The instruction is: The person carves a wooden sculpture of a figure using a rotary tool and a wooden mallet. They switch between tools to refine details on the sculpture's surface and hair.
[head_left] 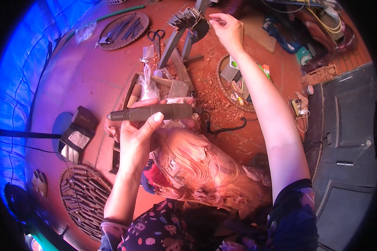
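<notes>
Left hand (135,134) curled, right hand (230,34) outstretched.

Floor (96,69): pinkish light, fairly bright. Tarp (42,46), left: glowing saturated blue. Carving (209,171), near: shadow beneath. Edges: bowed, black-rimmed.

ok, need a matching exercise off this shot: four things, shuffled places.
1. dark cylindrical handpiece
2. carved reddish wooden piece
3. black-handled scissors
4. bare right hand

A. beside the dark round rack of thin bits
B. in front of dark patterned clothing
C. just right of a round woven tray
D. gripped in the left hand

Pairs: 1-D, 2-B, 3-C, 4-A
</notes>
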`<state>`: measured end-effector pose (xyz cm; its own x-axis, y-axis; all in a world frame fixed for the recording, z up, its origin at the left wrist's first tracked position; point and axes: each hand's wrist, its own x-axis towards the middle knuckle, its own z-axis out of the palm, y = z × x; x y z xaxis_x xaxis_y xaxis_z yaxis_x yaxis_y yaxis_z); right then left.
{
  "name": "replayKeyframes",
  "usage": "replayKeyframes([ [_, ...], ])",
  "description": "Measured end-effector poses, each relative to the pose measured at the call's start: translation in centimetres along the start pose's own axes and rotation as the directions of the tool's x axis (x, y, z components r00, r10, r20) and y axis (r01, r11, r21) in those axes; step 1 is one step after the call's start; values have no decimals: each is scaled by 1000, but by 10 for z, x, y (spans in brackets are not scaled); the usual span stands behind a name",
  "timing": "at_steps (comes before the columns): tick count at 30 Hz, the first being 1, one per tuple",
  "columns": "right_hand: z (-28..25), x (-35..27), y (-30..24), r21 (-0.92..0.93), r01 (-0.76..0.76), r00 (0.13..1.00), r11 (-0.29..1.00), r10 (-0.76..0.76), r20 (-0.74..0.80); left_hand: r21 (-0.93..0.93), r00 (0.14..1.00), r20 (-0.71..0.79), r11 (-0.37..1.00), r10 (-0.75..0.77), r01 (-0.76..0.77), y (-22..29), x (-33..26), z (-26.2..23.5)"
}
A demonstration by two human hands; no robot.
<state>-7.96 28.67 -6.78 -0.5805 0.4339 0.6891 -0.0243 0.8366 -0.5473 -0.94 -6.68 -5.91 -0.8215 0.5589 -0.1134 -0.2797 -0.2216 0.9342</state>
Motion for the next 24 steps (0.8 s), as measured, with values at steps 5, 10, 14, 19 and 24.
replayKeyframes([
  [5, 7, 4, -1, 44, 104, 995, 994, -103, -15, 28, 1000, -12, 999, 16, -16, -3, -1, 0],
  [10, 16, 2, -1, 98, 138, 985, 986, -126, -120, 37, 1000, -6, 999, 21, -20, -2, -1, 1],
  [14, 13, -2, 2, 32, 37, 998, 999, -35, -47, 27, 1000, -9, 999, 20, -20, -2, -1, 1],
  [19, 16, -2, 1, 101, 84, 994, 991, -75, -84, 33, 1000, -3, 999, 4, -4, 0, -2, 1],
  [24, 23, 6, -5, 1, 225, 959, 974, -221, -175, 61, 1000, -11, 998, 12, -11, 1, -1, 2],
])
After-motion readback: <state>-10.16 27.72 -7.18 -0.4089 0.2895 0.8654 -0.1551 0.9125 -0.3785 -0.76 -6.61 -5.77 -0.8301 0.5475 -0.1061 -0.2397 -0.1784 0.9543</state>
